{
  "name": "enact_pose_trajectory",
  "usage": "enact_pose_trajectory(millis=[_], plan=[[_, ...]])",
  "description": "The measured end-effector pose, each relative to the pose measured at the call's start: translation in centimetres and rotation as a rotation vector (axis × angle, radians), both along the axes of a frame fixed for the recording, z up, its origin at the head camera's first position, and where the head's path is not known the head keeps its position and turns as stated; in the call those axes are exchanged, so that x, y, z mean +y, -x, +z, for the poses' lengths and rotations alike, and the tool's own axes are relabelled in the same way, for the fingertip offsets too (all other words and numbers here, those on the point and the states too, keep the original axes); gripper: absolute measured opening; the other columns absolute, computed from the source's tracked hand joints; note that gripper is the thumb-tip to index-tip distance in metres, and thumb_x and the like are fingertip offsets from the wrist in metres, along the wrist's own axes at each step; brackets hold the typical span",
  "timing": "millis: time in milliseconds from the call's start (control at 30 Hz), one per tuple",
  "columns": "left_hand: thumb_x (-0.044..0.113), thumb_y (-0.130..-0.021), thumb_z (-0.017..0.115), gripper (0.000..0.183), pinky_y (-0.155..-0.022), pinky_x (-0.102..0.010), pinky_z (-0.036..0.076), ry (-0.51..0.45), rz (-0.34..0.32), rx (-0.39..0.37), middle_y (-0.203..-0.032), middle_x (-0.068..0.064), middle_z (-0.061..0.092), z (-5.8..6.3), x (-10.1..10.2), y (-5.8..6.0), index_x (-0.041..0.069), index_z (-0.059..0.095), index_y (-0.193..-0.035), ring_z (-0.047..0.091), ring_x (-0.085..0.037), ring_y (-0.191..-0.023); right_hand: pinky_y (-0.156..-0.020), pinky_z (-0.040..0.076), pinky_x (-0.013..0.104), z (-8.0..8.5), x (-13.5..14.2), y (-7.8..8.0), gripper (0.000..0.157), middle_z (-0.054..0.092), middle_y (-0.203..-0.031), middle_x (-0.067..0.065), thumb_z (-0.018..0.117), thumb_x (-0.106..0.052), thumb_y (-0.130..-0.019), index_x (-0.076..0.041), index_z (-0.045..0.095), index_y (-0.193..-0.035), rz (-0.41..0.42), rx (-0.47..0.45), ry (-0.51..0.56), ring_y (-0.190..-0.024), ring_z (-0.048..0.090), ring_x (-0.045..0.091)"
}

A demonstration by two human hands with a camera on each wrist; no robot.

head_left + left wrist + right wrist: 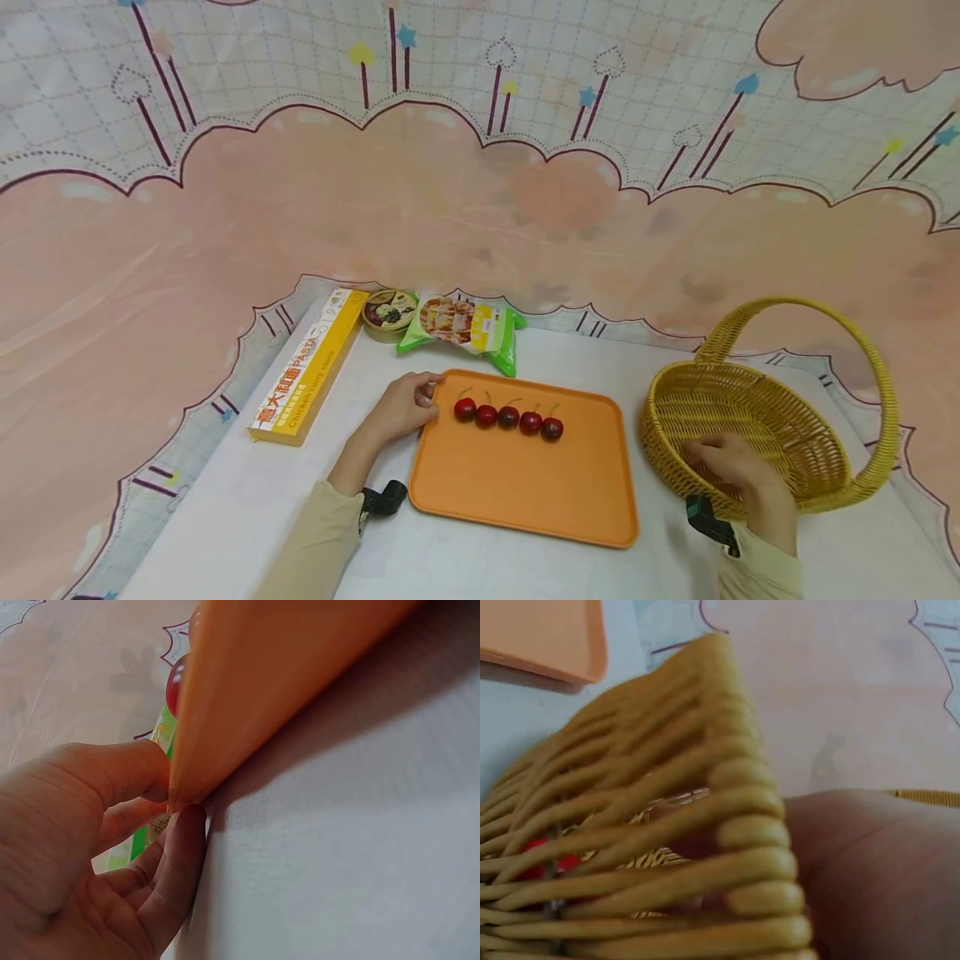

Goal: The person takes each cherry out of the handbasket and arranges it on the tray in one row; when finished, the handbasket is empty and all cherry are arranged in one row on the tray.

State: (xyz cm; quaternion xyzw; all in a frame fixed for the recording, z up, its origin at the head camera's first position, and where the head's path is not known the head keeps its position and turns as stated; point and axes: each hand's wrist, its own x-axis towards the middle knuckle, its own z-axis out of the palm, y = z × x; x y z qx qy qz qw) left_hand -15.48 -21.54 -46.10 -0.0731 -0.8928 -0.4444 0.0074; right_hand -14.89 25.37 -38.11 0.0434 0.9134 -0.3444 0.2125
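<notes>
Left hand (405,404) is at the far left corner of an orange tray (517,487), pinching its rim between thumb and fingers in the left wrist view. Across the tray's far half, several dark red cherries (508,417) with stems lie in a row. My right hand (738,462) reaches over the near rim into a yellow wicker basket (720,379) with a tall arched handle. The basket's wall hides most of its fingers in the right wrist view. Something red (568,862) shows through the weave there; I cannot tell whether the fingers hold it.
Left of the tray lies a long yellow and white pasta box (307,367). Behind the tray are a round tin (389,312) and a green snack bag (461,325). A patterned cloth (480,217) rises behind the white table (225,508).
</notes>
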Motion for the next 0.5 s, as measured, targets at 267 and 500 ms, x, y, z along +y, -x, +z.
enact_pose_trajectory(millis=[267,500], plan=[[0.001,-0.075,0.065,0.051,-0.072,-0.031,0.049,-0.003,0.009,-0.023,-0.091,-0.008,0.059,0.02,-0.11,0.13,-0.002,0.063,-0.127,0.059,-0.015,-0.077,-0.067,0.048,0.028,0.25,-0.71,-0.14,0.037,0.064,-0.094,0.016,0.048,-0.018,-0.102,0.013,0.065,-0.115,0.065,0.046,0.102,-0.076,0.058,0.014],[0.001,-0.076,0.066,0.051,-0.073,-0.032,0.050,0.008,0.004,-0.023,-0.090,-0.007,0.058,0.06,0.04,0.13,-0.002,0.063,-0.127,0.059,-0.015,-0.076,-0.072,0.054,0.027,0.15,-0.60,0.05,0.039,0.069,-0.105,0.004,0.054,-0.015,-0.100,0.017,0.058,-0.122,-0.003,0.047,0.259,-0.082,0.064,0.006]])
